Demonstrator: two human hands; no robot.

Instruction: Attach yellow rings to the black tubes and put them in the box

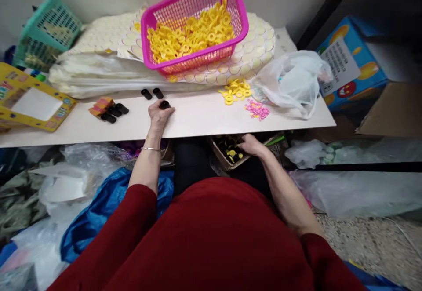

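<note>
My left hand [158,116] rests on the white tabletop, its fingers closed around a small black cylinder [164,104] whose open end faces up. Just behind it lie two more black cylinders [152,93]. Below the table edge, my right hand [252,144] reaches into a cardboard box [227,163] of black and yellow round pieces [232,153]. Its fingers are bent together over the pieces, and their tips are too small to make out. To the left, several black cylinders [114,113] lie by an orange-and-pink block [101,105].
A pink basket [195,64] of yellow rings sits on stacked sheets [257,58]. Loose yellow rings [236,90], small pink pieces [257,110] and a white plastic bag [293,82] are at the right. A yellow printed carton [33,97] stands left; a blue box [352,58] stands right.
</note>
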